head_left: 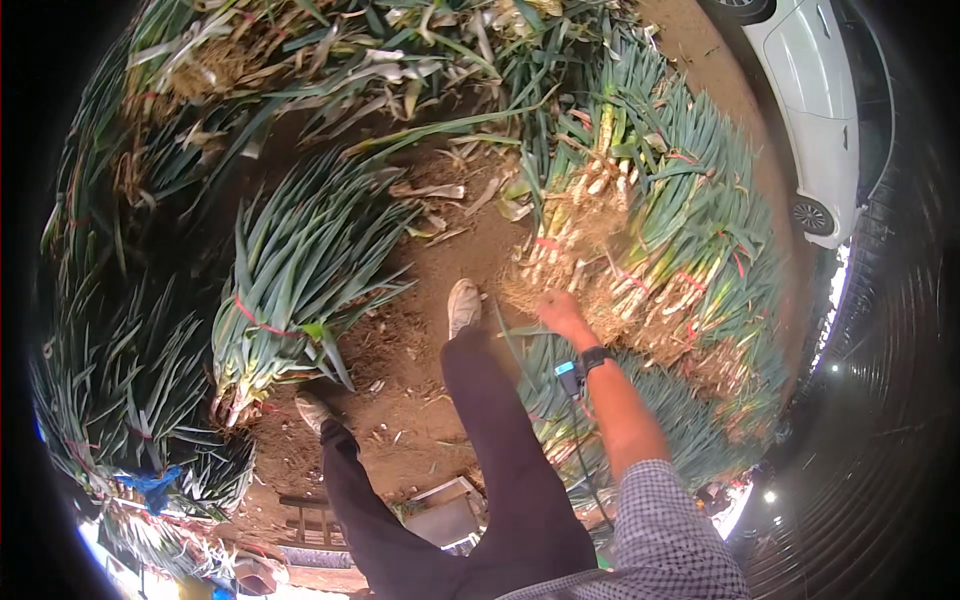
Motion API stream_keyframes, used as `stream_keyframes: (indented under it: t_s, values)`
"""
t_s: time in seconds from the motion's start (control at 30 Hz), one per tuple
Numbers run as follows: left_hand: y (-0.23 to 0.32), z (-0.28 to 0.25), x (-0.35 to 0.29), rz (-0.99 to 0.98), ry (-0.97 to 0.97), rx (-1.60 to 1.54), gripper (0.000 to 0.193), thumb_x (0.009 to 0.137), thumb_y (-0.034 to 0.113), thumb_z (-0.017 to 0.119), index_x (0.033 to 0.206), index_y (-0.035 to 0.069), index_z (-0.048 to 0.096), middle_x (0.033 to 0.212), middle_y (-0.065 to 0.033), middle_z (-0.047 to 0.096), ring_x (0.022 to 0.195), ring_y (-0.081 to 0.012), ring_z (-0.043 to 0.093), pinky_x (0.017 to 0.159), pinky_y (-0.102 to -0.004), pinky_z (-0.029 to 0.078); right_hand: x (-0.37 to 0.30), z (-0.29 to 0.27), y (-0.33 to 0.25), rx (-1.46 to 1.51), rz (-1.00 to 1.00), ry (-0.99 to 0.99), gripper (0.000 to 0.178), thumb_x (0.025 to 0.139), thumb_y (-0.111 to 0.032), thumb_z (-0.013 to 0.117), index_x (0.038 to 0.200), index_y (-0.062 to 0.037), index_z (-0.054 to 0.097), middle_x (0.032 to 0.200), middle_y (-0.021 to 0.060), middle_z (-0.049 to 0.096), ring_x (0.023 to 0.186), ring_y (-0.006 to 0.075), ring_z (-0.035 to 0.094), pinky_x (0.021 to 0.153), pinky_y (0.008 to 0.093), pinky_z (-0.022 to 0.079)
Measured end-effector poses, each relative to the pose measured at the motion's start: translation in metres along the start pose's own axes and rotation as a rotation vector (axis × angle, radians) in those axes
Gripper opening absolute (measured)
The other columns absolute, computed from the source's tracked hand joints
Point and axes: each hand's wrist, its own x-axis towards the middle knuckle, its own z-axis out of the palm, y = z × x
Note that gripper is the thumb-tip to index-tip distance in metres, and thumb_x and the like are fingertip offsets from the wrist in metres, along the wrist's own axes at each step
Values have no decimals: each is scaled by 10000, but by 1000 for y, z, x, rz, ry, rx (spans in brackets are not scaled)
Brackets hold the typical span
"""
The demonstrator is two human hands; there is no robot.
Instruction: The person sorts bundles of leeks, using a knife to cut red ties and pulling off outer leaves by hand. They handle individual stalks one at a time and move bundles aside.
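My right hand [562, 312] reaches over the scallion bundles [690, 180] heaped on the right, beside their pale, stringy roots [530, 290]. Its fingers are curled closed, and what they hold, if anything, is hidden. Round that wrist is a black band [597, 357] next to a small blue device [568, 375] with a cable. My left hand does not show. To the left of my feet, a large scallion bundle [300, 250] lies with its leaves fanned away from me and a red tie [262, 322] around its lower part.
More scallions [110, 370] are piled along the left, with loose leaves [400, 65] across the far side. My shoes [464, 305] stand on brown dirt ground [430, 400]. A white car [810, 90] is at the far right. A blue plastic piece [152, 488] lies at the lower left.
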Motion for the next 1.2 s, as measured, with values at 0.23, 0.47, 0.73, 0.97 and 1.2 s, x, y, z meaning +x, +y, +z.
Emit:
stream_keyframes:
  t_s: [0.23, 0.47, 0.73, 0.97, 1.2]
  values:
    - [-11, 48, -31, 45, -77, 139, 262, 951, 240, 537, 1125, 54, 599, 860, -50, 630, 685, -145, 573, 604, -288, 512, 155, -115, 57, 72, 104, 155, 499, 819, -259, 621, 1254, -23, 559, 1246, 223, 580, 1167, 364, 546, 1005, 400, 426]
    - [1, 136, -44, -45, -4, 102, 245, 933, 184, 524, 1110, 38, 611, 919, -73, 640, 770, -161, 597, 641, -322, 522, 285, -159, 87, 0, -25, 239, 637, 784, -195, 667, 1342, 27, 452, 1294, 261, 530, 1203, 387, 512, 1035, 397, 396]
    - [18, 181, -44, -35, 23, -7, 236, 913, 120, 509, 1092, 20, 624, 986, -99, 651, 868, -180, 623, 684, -360, 535, 370, -137, 195, -1024, -784, -196, 132, 878, -107, 526, 907, 18, 554, 900, 201, 635, 858, 395, 573, 906, 514, 432]
    - [31, 178, -83, -151, 263, 1, 270, 900, 75, 513, 1142, -17, 592, 1109, -121, 632, 940, -196, 632, 736, -371, 552, 350, -65, 183, -163, 103, -196, 507, 928, -313, 594, 1280, 44, 520, 1056, 208, 644, 911, 341, 625, 733, 464, 492]
    - [-34, 191, 35, 31, -41, -53, 275, 910, 92, 519, 1150, -30, 572, 1029, -127, 637, 855, -204, 644, 699, -349, 556, 356, -256, 216, -718, -330, 311, 265, 838, -289, 642, 911, -37, 680, 745, 139, 662, 760, 334, 640, 713, 467, 472]
